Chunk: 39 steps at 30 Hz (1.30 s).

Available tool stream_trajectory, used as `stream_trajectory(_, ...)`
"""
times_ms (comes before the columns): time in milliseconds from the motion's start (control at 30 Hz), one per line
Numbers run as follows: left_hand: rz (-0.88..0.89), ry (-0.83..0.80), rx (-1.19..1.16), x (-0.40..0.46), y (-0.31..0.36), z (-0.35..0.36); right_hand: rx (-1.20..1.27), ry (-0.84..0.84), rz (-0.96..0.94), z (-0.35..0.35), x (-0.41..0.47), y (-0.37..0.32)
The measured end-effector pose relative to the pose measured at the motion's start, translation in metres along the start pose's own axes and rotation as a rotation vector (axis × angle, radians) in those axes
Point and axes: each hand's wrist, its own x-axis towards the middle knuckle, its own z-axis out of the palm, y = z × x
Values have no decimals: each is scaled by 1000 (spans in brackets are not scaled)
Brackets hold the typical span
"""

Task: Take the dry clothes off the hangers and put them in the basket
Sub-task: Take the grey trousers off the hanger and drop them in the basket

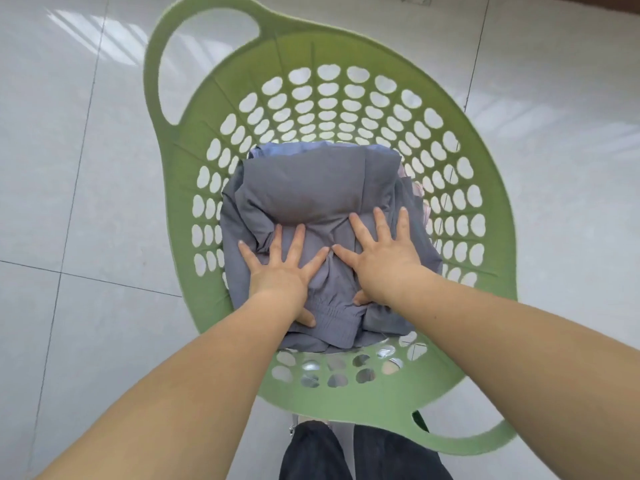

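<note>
Both forearms reach down from me, left hand (282, 268) and right hand (382, 256) spread flat, pressing the folded grey garment (311, 188) into the green basket (485, 306) under my palms; leaning too hard could tip the basket or rumple the fold.

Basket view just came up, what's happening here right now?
A person is leaning over a green laundry basket on a tiled floor, pressing a folded grey garment down into it. The left hand and right hand both lie flat with fingers spread on the cloth. A bit of pinkish fabric peeks out beneath. No hangers are in view.
</note>
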Motion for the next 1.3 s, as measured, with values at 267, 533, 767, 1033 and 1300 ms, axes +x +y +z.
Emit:
stream_trajectory(267,-47,-29,-21,52,9,21,-58,3,36,27,47,-5)
stream_trajectory(533,-42,-77,-22,47,11,10,-28,-46,19,17,45,-4)
stream_trajectory(767,46,14,-74,-61,8,-34,153,21,32,-29,-71,23)
stream_trajectory(1033,186,305,-321,-243,43,-132,571,264,192,-86,-279,34)
stream_trajectory(1300,506,552,-382,-441,104,-242,909,586,476,-122,-498,61)
